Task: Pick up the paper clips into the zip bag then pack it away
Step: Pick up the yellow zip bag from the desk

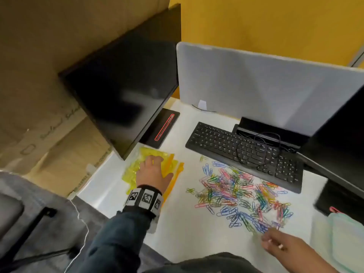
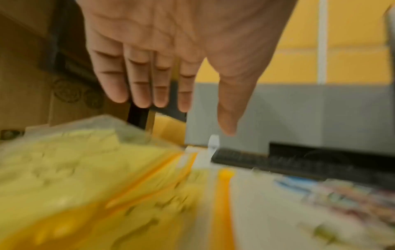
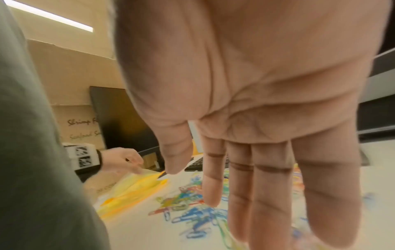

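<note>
Now: both hands out over the table, yellow zip bags left, paper clips loose at right.

Nearest, right hand (image 1: 283,246) sits at the near edge of the paper clips (image 1: 242,196), palm down, fingers straight and relaxed in the wrist view, holding nothing; a ring shows on one finger. Clips lie spread in a mixed-colour heap on the white table (image 1: 183,229), a few strays off toward the bags. Left hand (image 1: 154,172), marker band at the wrist, is flat on the yellow zip bags (image 1: 132,170), fingers extended, not curled round them; whether it presses or only hovers close I cannot tell, that view being blurred. Pale green pouch (image 1: 346,239) at far right edge. Beyond the clips, black keyboard (image 1: 242,152) with a cable across it. Farther back, dark monitor (image 1: 126,91), grey divider panel (image 1: 266,91).
</note>
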